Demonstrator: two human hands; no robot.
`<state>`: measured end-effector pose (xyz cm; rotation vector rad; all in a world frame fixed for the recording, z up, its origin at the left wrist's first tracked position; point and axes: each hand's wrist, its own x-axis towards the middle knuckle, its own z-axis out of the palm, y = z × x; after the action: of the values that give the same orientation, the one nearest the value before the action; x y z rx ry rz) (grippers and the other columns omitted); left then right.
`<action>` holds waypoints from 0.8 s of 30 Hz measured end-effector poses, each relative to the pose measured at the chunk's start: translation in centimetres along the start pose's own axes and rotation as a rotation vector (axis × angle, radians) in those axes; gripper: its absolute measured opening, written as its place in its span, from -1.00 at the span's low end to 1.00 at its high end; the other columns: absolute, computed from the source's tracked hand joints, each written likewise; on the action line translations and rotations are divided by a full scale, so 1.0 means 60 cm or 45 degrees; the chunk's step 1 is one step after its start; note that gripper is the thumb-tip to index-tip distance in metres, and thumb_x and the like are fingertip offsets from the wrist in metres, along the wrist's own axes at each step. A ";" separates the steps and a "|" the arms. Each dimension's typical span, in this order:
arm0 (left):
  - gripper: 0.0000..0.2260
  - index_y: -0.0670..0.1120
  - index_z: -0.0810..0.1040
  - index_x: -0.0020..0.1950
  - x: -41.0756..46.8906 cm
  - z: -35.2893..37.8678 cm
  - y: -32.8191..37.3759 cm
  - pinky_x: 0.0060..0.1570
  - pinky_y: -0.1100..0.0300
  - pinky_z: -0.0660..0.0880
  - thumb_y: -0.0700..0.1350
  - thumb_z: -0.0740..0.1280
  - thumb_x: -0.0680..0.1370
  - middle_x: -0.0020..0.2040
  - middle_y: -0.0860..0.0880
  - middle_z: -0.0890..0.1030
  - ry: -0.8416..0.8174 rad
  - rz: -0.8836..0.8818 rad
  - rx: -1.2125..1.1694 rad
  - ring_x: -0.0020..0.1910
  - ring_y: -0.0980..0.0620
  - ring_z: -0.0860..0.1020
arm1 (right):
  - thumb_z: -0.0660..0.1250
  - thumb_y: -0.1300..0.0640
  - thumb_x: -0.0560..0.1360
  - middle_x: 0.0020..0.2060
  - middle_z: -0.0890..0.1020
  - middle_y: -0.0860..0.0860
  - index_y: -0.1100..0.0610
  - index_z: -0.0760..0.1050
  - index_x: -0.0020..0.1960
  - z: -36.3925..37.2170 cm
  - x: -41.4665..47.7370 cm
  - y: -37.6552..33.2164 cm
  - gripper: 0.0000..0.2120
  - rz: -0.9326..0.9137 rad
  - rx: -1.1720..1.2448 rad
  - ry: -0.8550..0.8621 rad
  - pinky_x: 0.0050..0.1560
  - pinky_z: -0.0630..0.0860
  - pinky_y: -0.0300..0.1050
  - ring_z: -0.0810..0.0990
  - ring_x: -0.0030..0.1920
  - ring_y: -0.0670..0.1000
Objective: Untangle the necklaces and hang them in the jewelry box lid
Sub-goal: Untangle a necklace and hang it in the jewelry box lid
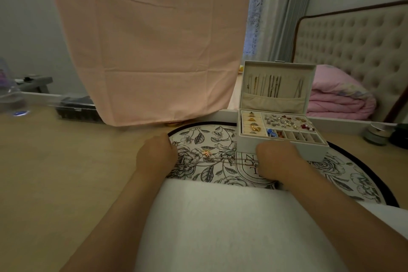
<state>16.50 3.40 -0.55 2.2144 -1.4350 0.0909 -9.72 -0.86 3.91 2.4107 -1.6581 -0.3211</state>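
Both hands rest curled on the round floral-print mat [198, 139]; the left hand [155, 153] and right hand [277, 160] pinch a thin gold chain necklace [209, 158] between them. Behind stands the open white jewelry box [280, 146], chains hanging in its beige-lined lid [277, 86].

A pink cloth [152, 46] hangs behind a floral mat [205, 146] — folded pink quilt [337, 99] far right.

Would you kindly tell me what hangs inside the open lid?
Inside the lid, several necklaces hang in a row; their lower ends disappear behind the lid's fabric pocket.

L hand [155, 154], R hand [277, 161] on mat [198, 137] w/ necklace [207, 153]; jewelry box [280, 117] open.
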 end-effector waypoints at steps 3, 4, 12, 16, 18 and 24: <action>-0.75 -0.17 0.53 0.21 -0.002 0.007 -0.005 0.11 0.00 0.40 -0.20 0.28 0.53 0.15 -0.18 0.51 -0.031 0.084 0.136 0.19 -0.19 0.42 | 0.25 0.07 0.56 0.15 0.60 -0.03 -0.03 0.56 0.23 0.001 0.007 -0.039 -0.73 -0.183 0.270 0.235 0.11 0.57 -0.03 0.57 0.13 0.04; -0.68 -0.14 0.51 0.26 -0.002 0.007 -0.004 0.16 0.00 0.37 -0.24 0.30 0.51 0.20 -0.17 0.49 -0.014 0.124 0.127 0.22 -0.18 0.39 | 0.24 0.04 0.57 0.15 0.60 -0.05 -0.06 0.58 0.24 0.002 0.009 -0.053 -0.72 -0.253 0.373 0.263 0.11 0.56 -0.04 0.57 0.13 0.02; -0.88 0.04 0.70 -0.03 -0.023 0.011 0.039 -0.03 0.16 0.42 0.03 0.41 0.53 -0.09 0.08 0.51 -0.289 0.575 -0.187 -0.02 0.06 0.49 | 0.34 0.03 0.56 -0.11 0.63 -0.06 0.00 0.63 -0.01 0.018 0.036 -0.081 -0.88 -0.316 0.492 0.247 -0.07 0.54 -0.12 0.57 -0.10 -0.02; -0.89 -0.05 0.64 0.01 -0.023 0.003 0.031 -0.06 0.27 0.42 -0.07 0.32 0.61 -0.02 0.07 0.54 -0.418 0.519 -0.240 -0.04 0.10 0.52 | 0.37 0.02 0.49 -0.20 0.62 -0.10 -0.06 0.56 -0.17 0.014 0.027 -0.061 -0.93 -0.320 0.581 0.046 -0.06 0.60 -0.09 0.59 -0.15 -0.06; -0.91 -0.01 0.56 0.02 -0.025 -0.010 0.023 -0.13 0.33 0.40 -0.07 0.27 0.64 -0.03 0.11 0.55 -0.513 0.482 -0.324 -0.07 0.16 0.50 | 0.36 0.02 0.51 -0.18 0.65 -0.09 -0.05 0.58 -0.16 0.010 0.028 -0.052 -0.92 -0.326 0.642 0.022 -0.02 0.61 -0.07 0.60 -0.13 -0.06; -0.86 0.01 0.48 -0.05 -0.028 -0.025 0.023 -0.27 0.35 0.38 -0.11 0.18 0.67 -0.17 0.07 0.63 -0.616 0.407 -0.474 -0.26 0.21 0.51 | 0.33 0.22 0.59 0.22 0.51 -0.12 -0.20 0.57 0.30 0.000 0.072 -0.078 -0.60 -0.656 0.562 0.124 0.19 0.48 -0.10 0.50 0.18 -0.07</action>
<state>14.85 5.02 0.72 1.7541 -1.8712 -0.5947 -4.03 -3.22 2.28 3.1081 -1.1316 0.1102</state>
